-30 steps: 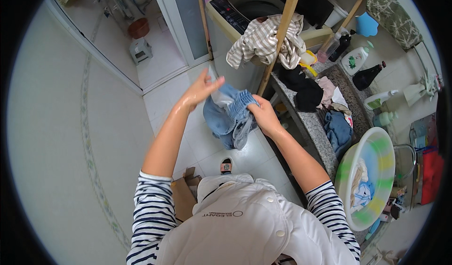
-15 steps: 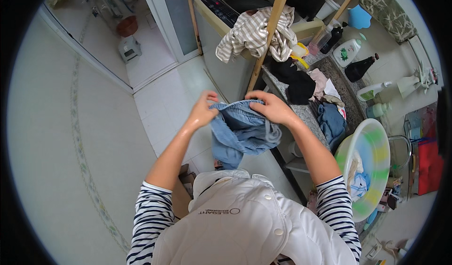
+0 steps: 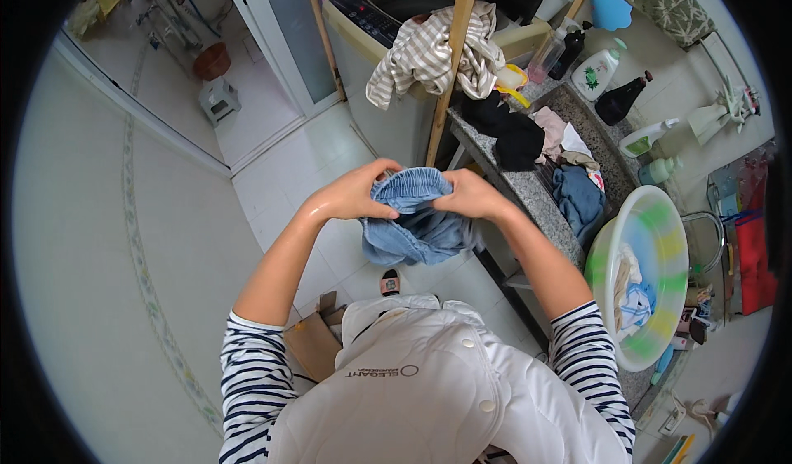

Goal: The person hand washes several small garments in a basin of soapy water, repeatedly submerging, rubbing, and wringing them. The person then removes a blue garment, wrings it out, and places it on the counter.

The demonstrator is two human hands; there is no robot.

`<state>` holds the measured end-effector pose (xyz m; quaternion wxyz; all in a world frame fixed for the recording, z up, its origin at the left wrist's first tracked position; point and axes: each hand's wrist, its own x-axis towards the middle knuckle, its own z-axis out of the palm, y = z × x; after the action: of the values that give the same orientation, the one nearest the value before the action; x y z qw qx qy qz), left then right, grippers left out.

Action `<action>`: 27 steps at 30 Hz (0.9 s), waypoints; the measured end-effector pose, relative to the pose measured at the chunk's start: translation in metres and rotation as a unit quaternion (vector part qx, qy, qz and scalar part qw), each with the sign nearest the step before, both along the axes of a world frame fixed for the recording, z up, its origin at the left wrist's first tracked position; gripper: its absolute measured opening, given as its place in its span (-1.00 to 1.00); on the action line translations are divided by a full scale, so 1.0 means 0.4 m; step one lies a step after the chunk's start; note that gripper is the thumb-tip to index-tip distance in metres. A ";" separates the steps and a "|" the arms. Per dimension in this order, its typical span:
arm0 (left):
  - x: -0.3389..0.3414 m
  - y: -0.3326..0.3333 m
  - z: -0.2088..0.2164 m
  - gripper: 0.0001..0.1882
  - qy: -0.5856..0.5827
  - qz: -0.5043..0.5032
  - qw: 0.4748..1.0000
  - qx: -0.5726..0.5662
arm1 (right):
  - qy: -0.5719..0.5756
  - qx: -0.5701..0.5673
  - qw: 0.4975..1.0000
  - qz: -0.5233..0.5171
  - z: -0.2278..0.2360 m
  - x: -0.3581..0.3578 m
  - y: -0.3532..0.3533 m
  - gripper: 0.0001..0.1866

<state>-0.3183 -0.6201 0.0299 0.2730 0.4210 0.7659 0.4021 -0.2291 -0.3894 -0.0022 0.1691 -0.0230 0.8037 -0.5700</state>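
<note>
Light blue denim trousers [image 3: 417, 237] with a gathered elastic waistband hang in front of me, held up by both hands. My left hand [image 3: 363, 190] grips one side of the waistband, thumb in front and fingers behind. My right hand [image 3: 469, 193] pinches the opposite side, its fingers partly hidden by the cloth. Between the hands the waistband is bunched and puckered, and the lower part of the garment droops in folds. The legs' full length cannot be made out.
At right, a stone sink [image 3: 606, 122] holds dark and light clothes, beside a plastic basin [image 3: 596, 258] with laundry. Several bottles [image 3: 596, 75] line its back. A checked cloth [image 3: 425, 56] lies on the washing machine [image 3: 363, 18] behind a wooden post [image 3: 452, 76]. A cardboard box [image 3: 312, 344] sits below.
Both hands have come closer together, bunching the waistband between them. The trousers are raised and gathered, and a slipper now shows below them. The view has shifted slightly.
</note>
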 end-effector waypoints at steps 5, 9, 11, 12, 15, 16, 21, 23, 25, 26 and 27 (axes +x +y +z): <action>-0.023 0.009 -0.035 -0.72 0.194 0.084 0.970 -0.120 | -0.034 -0.151 0.988 -0.029 0.092 -0.001 -0.025 -0.66; -0.048 0.009 0.039 -0.77 -0.172 0.078 0.982 0.001 | -0.062 -0.236 0.966 -0.081 0.101 0.012 0.000 -0.58; -0.036 0.023 0.065 -0.77 -0.260 0.080 0.961 0.041 | -0.075 -0.132 0.988 -0.023 0.113 0.017 0.009 -0.58; -0.034 0.028 0.066 -0.67 -0.274 0.086 0.958 0.028 | -0.080 -0.081 0.993 0.007 0.119 0.017 0.016 -0.58; 0.004 0.041 0.076 -0.53 -0.262 0.080 0.961 -0.023 | 0.007 -0.107 0.992 -0.060 0.122 0.009 0.039 -0.57; -0.001 0.045 0.048 -0.37 -0.219 0.023 0.975 -0.042 | 0.007 -0.076 0.994 -0.077 0.126 0.003 0.045 -0.61; 0.014 0.086 0.005 -0.64 -0.059 0.185 0.981 -0.023 | 0.193 0.092 0.968 -0.128 0.120 0.026 0.025 -0.66; 0.025 0.099 0.013 -0.66 -0.037 0.238 0.971 -0.007 | 0.412 0.271 0.855 -0.164 0.119 0.057 0.001 -0.66; 0.049 0.114 0.019 -0.65 0.007 0.264 0.964 -0.027 | 0.494 0.226 0.828 -0.138 0.121 0.092 -0.040 -0.76; 0.057 0.127 0.013 -0.65 0.011 0.259 0.965 -0.050 | 0.461 0.204 0.854 -0.129 0.111 0.117 -0.080 -0.81; 0.073 0.137 0.019 -0.65 0.062 0.252 0.963 -0.070 | 0.426 0.181 0.878 -0.124 0.105 0.131 -0.115 -0.86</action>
<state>-0.2890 -0.5653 0.0374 0.1433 0.2183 0.8890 0.3762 -0.1767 -0.4354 0.0397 -0.2606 -0.1329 0.8837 -0.3655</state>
